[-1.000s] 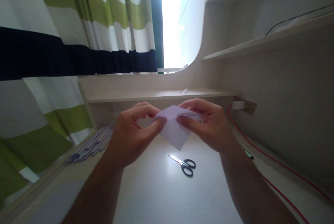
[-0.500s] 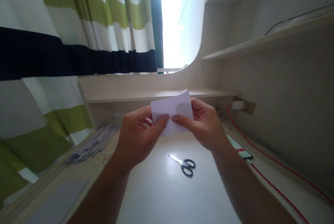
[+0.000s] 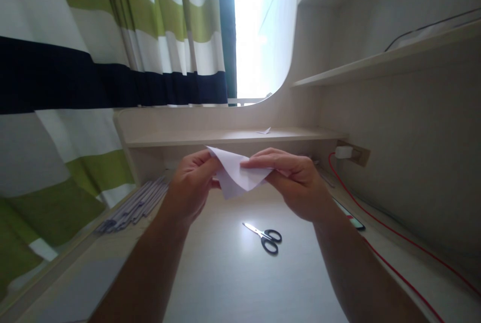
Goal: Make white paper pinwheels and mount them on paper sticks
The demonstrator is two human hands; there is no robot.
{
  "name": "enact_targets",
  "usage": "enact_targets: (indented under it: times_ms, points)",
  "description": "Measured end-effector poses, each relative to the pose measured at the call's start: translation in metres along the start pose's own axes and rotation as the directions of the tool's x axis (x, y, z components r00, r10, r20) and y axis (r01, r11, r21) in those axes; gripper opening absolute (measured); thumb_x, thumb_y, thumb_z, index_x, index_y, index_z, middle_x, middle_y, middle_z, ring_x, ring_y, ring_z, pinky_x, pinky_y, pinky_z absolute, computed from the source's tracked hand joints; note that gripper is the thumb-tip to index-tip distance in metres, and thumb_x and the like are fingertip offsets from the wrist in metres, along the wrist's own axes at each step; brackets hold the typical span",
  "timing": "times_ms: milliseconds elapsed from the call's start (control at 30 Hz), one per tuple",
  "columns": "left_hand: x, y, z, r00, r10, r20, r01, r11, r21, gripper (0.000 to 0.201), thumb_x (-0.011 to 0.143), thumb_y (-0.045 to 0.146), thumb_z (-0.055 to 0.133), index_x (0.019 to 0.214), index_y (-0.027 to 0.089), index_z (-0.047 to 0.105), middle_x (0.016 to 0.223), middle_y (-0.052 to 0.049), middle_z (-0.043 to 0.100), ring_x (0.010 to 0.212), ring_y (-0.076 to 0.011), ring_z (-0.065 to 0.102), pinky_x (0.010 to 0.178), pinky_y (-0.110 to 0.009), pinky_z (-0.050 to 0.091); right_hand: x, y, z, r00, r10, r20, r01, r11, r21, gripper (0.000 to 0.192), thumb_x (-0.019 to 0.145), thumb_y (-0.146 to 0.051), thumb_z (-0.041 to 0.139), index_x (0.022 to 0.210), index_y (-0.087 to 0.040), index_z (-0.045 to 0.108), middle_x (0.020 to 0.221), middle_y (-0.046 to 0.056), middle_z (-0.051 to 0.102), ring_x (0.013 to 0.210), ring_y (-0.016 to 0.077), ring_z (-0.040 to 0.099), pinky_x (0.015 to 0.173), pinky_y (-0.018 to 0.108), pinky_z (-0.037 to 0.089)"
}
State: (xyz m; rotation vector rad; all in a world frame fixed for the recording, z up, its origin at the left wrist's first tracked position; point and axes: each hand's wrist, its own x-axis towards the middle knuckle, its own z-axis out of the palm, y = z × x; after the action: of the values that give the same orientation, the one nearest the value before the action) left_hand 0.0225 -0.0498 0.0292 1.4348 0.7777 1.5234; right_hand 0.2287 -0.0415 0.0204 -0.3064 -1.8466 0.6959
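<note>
The left hand (image 3: pixel 191 182) and right hand (image 3: pixel 296 185) pinch a folded white paper (image 3: pixel 236 172) from opposite sides, lifted above the scissors (image 3: pixel 265 236), apparently so the fingers can work both faces of the fold.

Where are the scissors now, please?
In the head view, the scissors lie on the desk, below the paper held by both hands, left of the phone.

A plain white folded paper sheet (image 3: pixel 236 175) sits between the hands. Below them lie black-handled, silver-bladed scissors (image 3: pixel 265 236). Left hangs a white, lime-green and navy striped curtain (image 3: pixel 93 62); right runs a red cable (image 3: pixel 379 222).
</note>
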Motion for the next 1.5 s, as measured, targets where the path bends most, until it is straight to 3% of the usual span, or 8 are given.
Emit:
enact_targets:
  times_ms: [133, 433, 800, 967, 1200, 1300, 1400, 1500]
  points:
    - [0.001, 0.001, 0.001, 0.999, -0.029, 0.032, 0.031, 0.999, -0.042, 0.021, 0.077, 0.039, 0.079, 0.078, 0.017, 0.078, 0.072, -0.005, 0.072, 0.061, -0.0169, 0.064, 0.048, -0.023, 0.053, -0.001, -0.001, -0.001, 0.999, -0.027, 0.037, 0.028, 0.999, -0.024, 0.038, 0.094, -0.006, 0.060, 0.112, -0.030, 0.083, 0.111, 0.005, 0.071, 0.097, 0.0172, 0.067, 0.078, 0.029, 0.054]
    - [-0.001, 0.001, 0.000, 0.995, 0.000, 0.097, -0.015, 0.988, 0.155, 0.023, 0.083, 0.037, 0.073, 0.086, 0.015, 0.080, 0.077, -0.009, 0.075, 0.064, -0.0171, 0.067, 0.050, -0.023, 0.056, -0.001, 0.002, -0.001, 0.978, -0.160, -0.133, 0.120, 0.956, -0.266, 0.043, 0.094, -0.006, 0.059, 0.117, -0.035, 0.080, 0.112, 0.004, 0.067, 0.101, 0.0188, 0.063, 0.083, 0.034, 0.053]
    - [0.001, 0.002, -0.001, 0.993, -0.006, 0.121, 0.000, 0.999, 0.051, 0.025, 0.087, 0.040, 0.074, 0.083, 0.017, 0.080, 0.074, -0.006, 0.073, 0.064, -0.0166, 0.067, 0.051, -0.023, 0.057, -0.003, 0.000, 0.000, 0.976, -0.202, -0.079, 0.156, 0.907, -0.391, 0.042, 0.096, -0.006, 0.059, 0.120, -0.034, 0.079, 0.112, 0.006, 0.058, 0.091, 0.0174, 0.061, 0.078, 0.035, 0.054]
    - [-0.002, 0.001, 0.002, 0.996, 0.063, 0.064, -0.072, 0.987, 0.147, 0.022, 0.075, 0.034, 0.088, 0.087, 0.018, 0.082, 0.075, -0.004, 0.075, 0.066, -0.0157, 0.068, 0.054, -0.022, 0.057, -0.003, -0.001, 0.000, 0.975, -0.209, -0.079, 0.158, 0.894, -0.420, 0.040, 0.096, -0.009, 0.062, 0.121, -0.036, 0.078, 0.113, 0.006, 0.058, 0.094, 0.0190, 0.061, 0.078, 0.036, 0.055]
    - [-0.003, 0.004, -0.001, 0.979, 0.191, 0.075, -0.204, 0.952, 0.227, 0.009, 0.083, 0.026, 0.083, 0.089, 0.019, 0.082, 0.079, -0.002, 0.076, 0.069, -0.0111, 0.064, 0.064, -0.019, 0.052, -0.001, -0.003, -0.001, 0.998, -0.001, -0.056, -0.003, 0.997, -0.081, 0.053, 0.092, -0.032, 0.079, 0.142, -0.031, 0.061, 0.112, 0.004, 0.070, 0.098, 0.0192, 0.068, 0.079, 0.032, 0.057]
    - [-0.002, 0.003, -0.004, 0.968, 0.156, 0.198, -0.189, 0.969, 0.161, 0.006, 0.088, 0.025, 0.079, 0.091, 0.021, 0.082, 0.083, -0.001, 0.075, 0.074, -0.0102, 0.064, 0.070, -0.019, 0.051, 0.002, 0.001, -0.004, 0.991, 0.116, -0.069, -0.111, 0.991, 0.074, 0.031, 0.104, -0.047, 0.060, 0.118, -0.022, 0.071, 0.087, 0.002, 0.070, 0.077, 0.0158, 0.068, 0.066, 0.028, 0.055]
    - [-0.001, 0.001, -0.005, 0.958, 0.117, 0.262, -0.156, 0.979, 0.130, 0.008, 0.090, 0.026, 0.077, 0.094, 0.021, 0.082, 0.087, -0.002, 0.075, 0.077, -0.0117, 0.063, 0.071, -0.021, 0.051, 0.003, 0.004, -0.005, 0.984, 0.180, -0.011, -0.178, 0.979, 0.097, 0.046, 0.106, -0.055, 0.049, 0.088, -0.018, 0.069, 0.076, 0.002, 0.065, 0.067, 0.0143, 0.066, 0.061, 0.027, 0.053]
    - [0.000, -0.002, -0.006, 0.957, 0.106, 0.270, -0.147, 0.979, 0.138, 0.012, 0.092, 0.027, 0.075, 0.099, 0.020, 0.082, 0.087, -0.004, 0.075, 0.077, -0.0133, 0.063, 0.072, -0.025, 0.051, 0.002, 0.005, -0.002, 0.981, 0.192, -0.002, -0.191, 0.973, 0.126, 0.045, 0.106, -0.056, 0.048, 0.089, -0.019, 0.066, 0.072, 0.000, 0.063, 0.064, 0.0136, 0.065, 0.057, 0.025, 0.052]
